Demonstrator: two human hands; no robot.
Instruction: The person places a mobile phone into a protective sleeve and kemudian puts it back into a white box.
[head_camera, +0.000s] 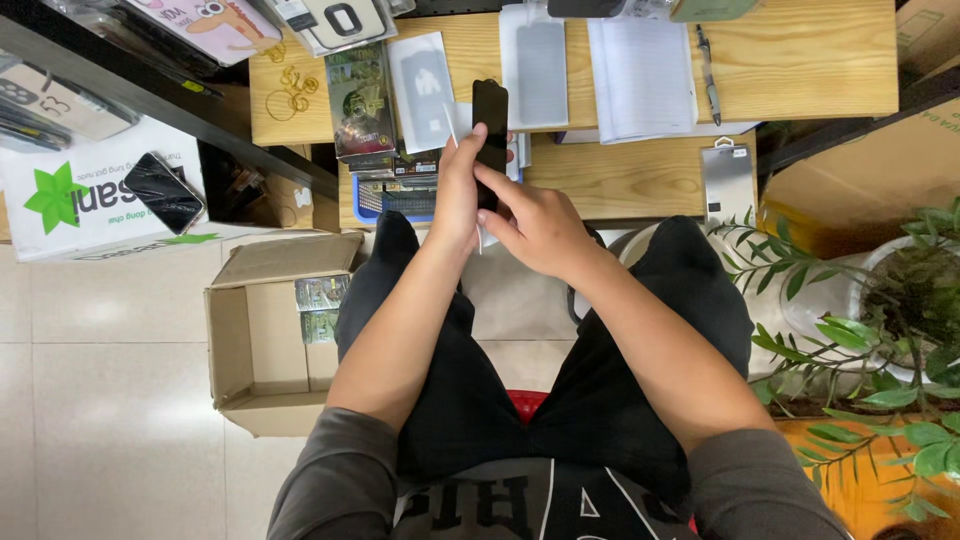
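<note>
A slim, glossy black phone (490, 125) stands upright above the wooden surface (620, 180), gripped by the left hand (458, 190); the right hand (535, 225) presses fingers on its face.

Phone accessory shop, packaged screen protectors (362, 100), phone cases (340, 22), stock carton (262, 330)

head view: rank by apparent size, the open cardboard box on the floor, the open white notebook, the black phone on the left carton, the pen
1. Open brown cardboard box, though it sits lower than the desk things.
2. Open white notebook.
3. Black phone and slim dark pen: too alike to rank; the pen is longer but thinner.
</note>
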